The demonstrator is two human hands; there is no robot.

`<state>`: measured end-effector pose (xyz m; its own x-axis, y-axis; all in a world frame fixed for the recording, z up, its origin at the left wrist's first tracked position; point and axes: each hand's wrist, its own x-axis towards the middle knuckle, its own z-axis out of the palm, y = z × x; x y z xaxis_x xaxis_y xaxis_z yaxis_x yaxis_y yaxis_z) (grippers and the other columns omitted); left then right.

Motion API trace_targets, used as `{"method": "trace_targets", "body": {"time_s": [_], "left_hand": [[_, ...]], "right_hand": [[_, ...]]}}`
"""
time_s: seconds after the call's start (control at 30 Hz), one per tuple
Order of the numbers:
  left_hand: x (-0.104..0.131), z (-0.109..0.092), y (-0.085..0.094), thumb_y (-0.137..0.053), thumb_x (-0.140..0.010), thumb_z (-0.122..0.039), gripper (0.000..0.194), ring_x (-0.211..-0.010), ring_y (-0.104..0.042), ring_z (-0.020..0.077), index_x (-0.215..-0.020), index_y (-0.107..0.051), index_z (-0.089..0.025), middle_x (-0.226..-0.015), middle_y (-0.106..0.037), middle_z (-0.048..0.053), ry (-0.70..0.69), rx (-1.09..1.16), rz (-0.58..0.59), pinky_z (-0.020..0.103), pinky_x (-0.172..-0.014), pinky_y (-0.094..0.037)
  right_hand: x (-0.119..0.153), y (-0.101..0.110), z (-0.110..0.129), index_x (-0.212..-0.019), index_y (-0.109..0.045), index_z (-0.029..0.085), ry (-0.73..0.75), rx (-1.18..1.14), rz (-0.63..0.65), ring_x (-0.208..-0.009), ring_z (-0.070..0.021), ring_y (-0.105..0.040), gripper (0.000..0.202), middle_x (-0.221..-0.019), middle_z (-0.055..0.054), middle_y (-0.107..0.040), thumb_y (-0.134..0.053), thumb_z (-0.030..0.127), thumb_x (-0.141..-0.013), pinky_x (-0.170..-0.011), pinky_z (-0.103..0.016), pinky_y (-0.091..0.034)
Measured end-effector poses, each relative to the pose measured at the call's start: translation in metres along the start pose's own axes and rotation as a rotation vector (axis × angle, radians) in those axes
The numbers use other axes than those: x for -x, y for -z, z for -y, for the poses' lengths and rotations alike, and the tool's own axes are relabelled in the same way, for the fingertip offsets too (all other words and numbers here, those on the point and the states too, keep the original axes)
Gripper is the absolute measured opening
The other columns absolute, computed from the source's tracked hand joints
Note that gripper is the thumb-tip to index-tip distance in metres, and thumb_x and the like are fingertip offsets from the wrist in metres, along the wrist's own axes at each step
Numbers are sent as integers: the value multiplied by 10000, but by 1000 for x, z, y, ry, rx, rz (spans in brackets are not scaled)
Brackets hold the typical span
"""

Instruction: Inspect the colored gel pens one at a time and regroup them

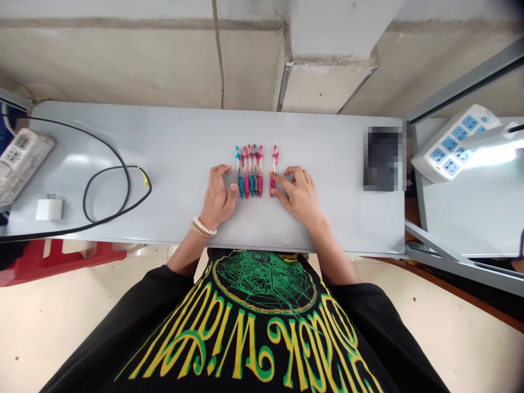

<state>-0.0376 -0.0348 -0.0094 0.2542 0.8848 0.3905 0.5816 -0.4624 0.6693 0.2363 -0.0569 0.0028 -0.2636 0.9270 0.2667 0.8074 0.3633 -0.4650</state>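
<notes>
At the worktop's [176,142] front-left corner: adapter [49,209] | cable [123,212] looping beside it, over the front edge | left hand [219,199] loosely curled, holding nothing | five pens [251,184] in a row, midway between back and front edges | red pen [275,159] just apart, rightward | right hand [301,194], thumb and forefinger touching it, whether gripping cannot be told | blurred dark object [382,158] by the right edge

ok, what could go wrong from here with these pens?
1. The right hand has thumb and index finger at the lone pink pen; a sideways nudge might roll it or knock it into the nearby row of pens.
2. The left hand has its thumb close to the blue pen at the row's left end; a bump could skew the row.
</notes>
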Motion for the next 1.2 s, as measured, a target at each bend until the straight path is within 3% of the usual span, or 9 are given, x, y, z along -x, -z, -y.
{"method": "trace_targets", "body": {"time_s": [0.1,0.17,0.27,0.33,0.5,0.77,1.2], "left_hand": [[0,-1,0,-349,-1115,-609,564,-1266,-589,310,-1440,-480,-167,-1322,-564,200,7,-5,-5,525,-1113,-513],[0,-3,0,-350,-1116,-610,557,-1253,-597,312,-1426,-494,-169,-1305,-594,195,23,-25,-5,536,-1105,-519],[-1,-5,0,-376,-1114,-609,542,-1229,-606,311,-1410,-515,-177,-1281,-648,183,54,-51,-3,541,-1081,-534],[-1,-6,-1,-396,-1108,-617,547,-1215,-613,312,-1404,-521,-174,-1261,-673,183,64,-45,-8,536,-1052,-546],[-1,-5,-2,-411,-1107,-618,546,-1156,-665,296,-1405,-516,-172,-1214,-708,181,75,-10,-12,512,-989,-575],[-2,-7,0,-420,-1114,-603,527,-1103,-705,274,-1401,-511,-170,-1172,-742,172,86,11,-2,507,-975,-591],[-3,-8,-1,-421,-1099,-648,538,-1076,-724,270,-1350,-544,-188,-1140,-760,157,123,-11,-34,491,-957,-599]], "right_hand": [[0,-1,-3,-1313,-714,236,-27,-75,-78,-1027,-289,-604,390,-1171,-145,-622,-515,492,-1096,-910,-490,-592],[1,-1,-3,-1378,-670,229,-63,-91,-109,-1038,-296,-611,425,-1124,-135,-629,-534,507,-1086,-909,-489,-590],[-1,-3,1,-1459,-629,231,-71,-34,-51,-929,-280,-610,519,-1008,-101,-639,-558,563,-1067,-881,-474,-576],[-3,-5,5,-1387,-685,230,-40,16,-1,-893,-274,-612,490,-969,-93,-650,-542,577,-1072,-868,-462,-562],[-6,-7,4,-1173,-731,201,-48,-37,6,-901,-265,-638,366,-978,-106,-687,-527,495,-1096,-851,-424,-555],[-2,-9,-1,-1137,-705,183,-59,-123,-66,-895,-259,-648,234,-976,-108,-693,-582,366,-1057,-860,-420,-574],[0,-10,-3,-1094,-703,202,-87,-208,-93,-848,-228,-648,166,-995,-98,-689,-589,303,-1028,-790,-393,-568]]}}
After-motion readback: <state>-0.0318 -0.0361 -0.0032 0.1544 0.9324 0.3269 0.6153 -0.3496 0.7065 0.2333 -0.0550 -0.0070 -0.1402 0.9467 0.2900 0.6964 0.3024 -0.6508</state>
